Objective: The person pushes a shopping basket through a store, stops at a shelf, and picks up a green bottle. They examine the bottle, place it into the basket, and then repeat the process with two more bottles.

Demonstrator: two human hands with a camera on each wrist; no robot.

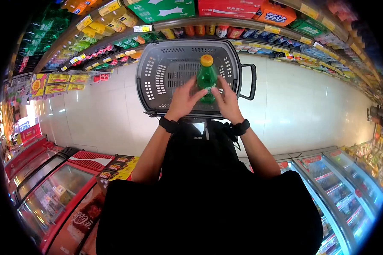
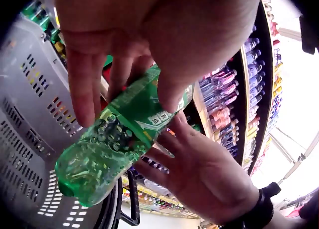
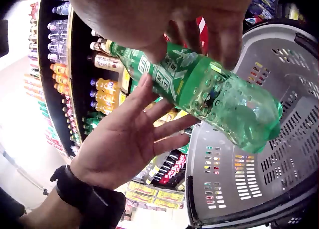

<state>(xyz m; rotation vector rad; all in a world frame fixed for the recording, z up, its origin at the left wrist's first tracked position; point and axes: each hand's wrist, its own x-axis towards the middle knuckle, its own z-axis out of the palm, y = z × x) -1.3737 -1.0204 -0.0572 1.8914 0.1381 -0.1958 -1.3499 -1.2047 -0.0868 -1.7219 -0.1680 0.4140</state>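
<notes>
A green plastic soda bottle (image 1: 207, 75) with an orange-yellow cap is held upright between both hands over the grey shopping basket (image 1: 156, 63). My left hand (image 1: 183, 99) grips it from the left, thumb across the label and fingers around the far side. From the right, my right hand (image 1: 229, 101) holds it the same way, its thumb on the label in the right wrist view. White lettering shows on the green label, and bubbles stand in the liquid of the bottle (image 2: 97, 164) in the left wrist view. Nothing else is visible inside the basket.
Drink shelves (image 1: 285, 30) curve along the far side, with a green carton (image 1: 161, 9) and a red carton (image 1: 227, 7) on top. The basket's black handle (image 1: 252, 83) sticks out right. Red chest freezers (image 1: 57, 187) stand behind left, glass-door coolers (image 1: 327, 182) behind right.
</notes>
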